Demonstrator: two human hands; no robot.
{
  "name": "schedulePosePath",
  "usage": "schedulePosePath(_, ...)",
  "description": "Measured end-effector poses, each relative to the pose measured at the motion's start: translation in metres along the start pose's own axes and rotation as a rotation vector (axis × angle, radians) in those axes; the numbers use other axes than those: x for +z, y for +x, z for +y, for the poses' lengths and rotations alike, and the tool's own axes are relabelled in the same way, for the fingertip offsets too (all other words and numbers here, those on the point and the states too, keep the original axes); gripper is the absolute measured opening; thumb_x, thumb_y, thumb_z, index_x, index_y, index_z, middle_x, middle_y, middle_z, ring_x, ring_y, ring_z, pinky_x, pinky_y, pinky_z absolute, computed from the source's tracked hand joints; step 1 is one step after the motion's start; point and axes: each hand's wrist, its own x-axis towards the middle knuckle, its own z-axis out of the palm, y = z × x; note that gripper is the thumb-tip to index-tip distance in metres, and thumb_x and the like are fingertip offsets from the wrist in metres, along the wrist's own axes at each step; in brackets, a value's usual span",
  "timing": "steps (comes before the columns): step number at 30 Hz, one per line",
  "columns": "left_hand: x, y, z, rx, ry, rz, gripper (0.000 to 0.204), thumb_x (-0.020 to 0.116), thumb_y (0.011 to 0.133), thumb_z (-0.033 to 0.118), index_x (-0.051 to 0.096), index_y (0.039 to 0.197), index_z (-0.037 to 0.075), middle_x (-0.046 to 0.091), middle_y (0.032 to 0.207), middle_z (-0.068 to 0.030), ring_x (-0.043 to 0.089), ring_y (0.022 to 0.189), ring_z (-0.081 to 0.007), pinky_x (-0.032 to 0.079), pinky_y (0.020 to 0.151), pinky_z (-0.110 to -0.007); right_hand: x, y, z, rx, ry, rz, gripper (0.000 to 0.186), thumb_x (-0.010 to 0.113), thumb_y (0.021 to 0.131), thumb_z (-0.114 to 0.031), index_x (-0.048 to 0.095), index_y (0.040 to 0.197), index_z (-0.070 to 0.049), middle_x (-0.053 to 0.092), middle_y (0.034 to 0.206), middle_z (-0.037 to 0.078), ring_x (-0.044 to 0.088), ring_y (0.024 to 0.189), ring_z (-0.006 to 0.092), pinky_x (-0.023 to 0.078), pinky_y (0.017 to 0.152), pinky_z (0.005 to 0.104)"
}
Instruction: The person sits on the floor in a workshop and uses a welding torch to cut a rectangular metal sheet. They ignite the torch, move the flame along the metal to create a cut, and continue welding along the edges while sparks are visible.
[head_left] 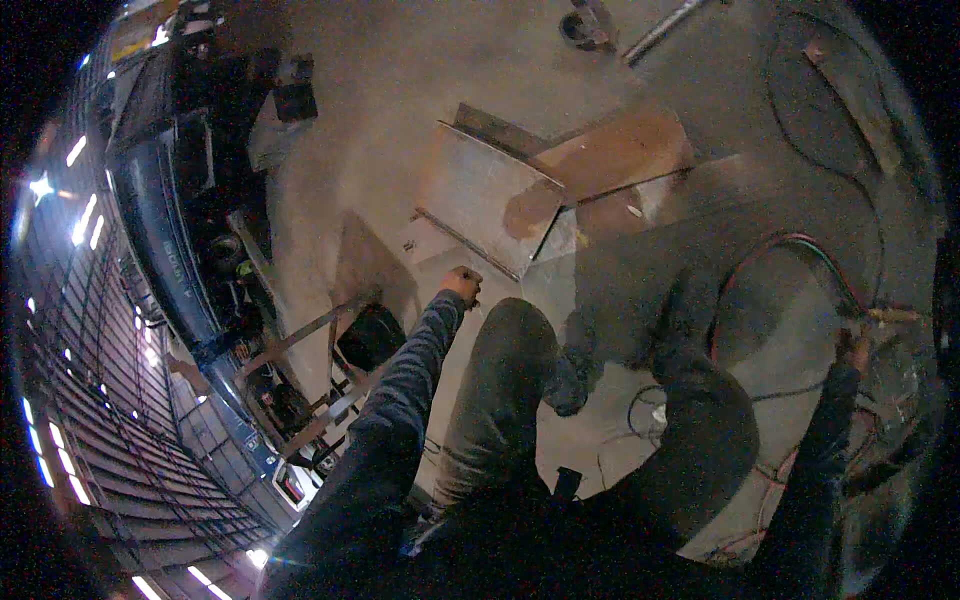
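My left hand (pixel 462 286) hangs above my left knee, its fingers curled closed. Whatever they may hold is too small and dim to make out. Out to the right, my right hand (pixel 854 348) is closed at the base of a brass-coloured gas torch (pixel 893 315). A pair of red and green hoses (pixel 790 240) arcs from it back toward my right leg. Beyond my left hand, a grey metal plate with raised edges (pixel 490 195) lies on the floor. A rusty-brown metal sheet (pixel 625 155) adjoins its far right side.
To the left stand a metal frame (pixel 310 340) and a dark blue machine or vehicle body (pixel 165 240). A ring-shaped metal part (pixel 580 30) and a bar (pixel 665 30) lie at the far side. Cables and hoses (pixel 780 475) tangle around my right arm.
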Motion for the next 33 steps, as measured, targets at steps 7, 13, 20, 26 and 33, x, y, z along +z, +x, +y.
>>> schedulePosePath(7, 0.037, 0.104, -0.041, -0.152, 0.306, 0.065, 0.052, 0.055, 0.094, 0.051, 0.074, 0.111, 0.006, 0.075, 0.104, -0.0163, 0.072, 0.087, -0.0328, 0.056, 0.085, -0.043, 0.007, 0.067, -0.035, -0.208, -0.111, 0.006, 0.057, 0.062, 0.098, -0.045, 0.049, 0.143, -0.013, 0.062, 0.116, 0.016, 0.062, 0.096, 0.028, 0.052, 0.084, 0.0418)
schedulePosePath(13, 0.037, 0.169, -0.057, -0.154, 0.353, 0.239, 0.073, 0.047, 0.095, 0.068, 0.073, 0.111, 0.002, 0.075, 0.104, -0.0177, 0.072, 0.09, -0.0348, 0.054, 0.091, -0.043, 0.007, 0.073, -0.028, -0.306, -0.096, -0.086, 0.06, 0.063, 0.097, -0.044, 0.048, 0.144, -0.01, 0.061, 0.122, 0.017, 0.061, 0.104, 0.03, 0.05, 0.092, 0.0428)
schedulePosePath(20, 0.1, 0.171, -0.062, -0.092, -0.729, -0.024, 0.036, 0.063, 0.098, 0.039, 0.069, 0.101, 0.004, 0.07, 0.081, -0.0113, 0.067, 0.061, -0.0187, 0.054, 0.051, -0.036, -0.005, -0.001, -0.097, -0.425, -0.248, -0.359, 0.063, 0.064, 0.097, -0.043, 0.047, 0.146, -0.007, 0.059, 0.13, 0.018, 0.06, 0.115, 0.0324, 0.049, 0.102, 0.0439)
schedulePosePath(26, 0.117, 0.161, -0.085, 0.065, -0.53, 0.045, 0.033, 0.064, 0.097, 0.035, 0.066, 0.103, 0.003, 0.069, 0.077, -0.0104, 0.064, 0.054, -0.0171, 0.052, 0.047, -0.034, 0.111, -0.19, -0.065, -0.614, 0.102, -0.181, 0.022, 0.058, 0.102, -0.028, 0.053, 0.109, -0.008, 0.057, 0.103, 0.008, 0.057, 0.093, 0.0215, 0.049, 0.085, 0.038)
schedulePosePath(33, 0.11, 0.144, -0.029, 0.29, -0.673, -0.053, 0.034, 0.064, 0.098, 0.035, 0.065, 0.101, 0.002, 0.068, 0.073, -0.0089, 0.062, 0.052, -0.0166, 0.051, 0.045, -0.033, 0.204, -0.421, -0.134, -0.934, -0.033, -0.134, 0.024, 0.056, 0.103, -0.02, 0.056, 0.121, -0.005, 0.059, 0.108, 0.008, 0.055, 0.102, 0.0227, 0.046, 0.093, 0.0397)
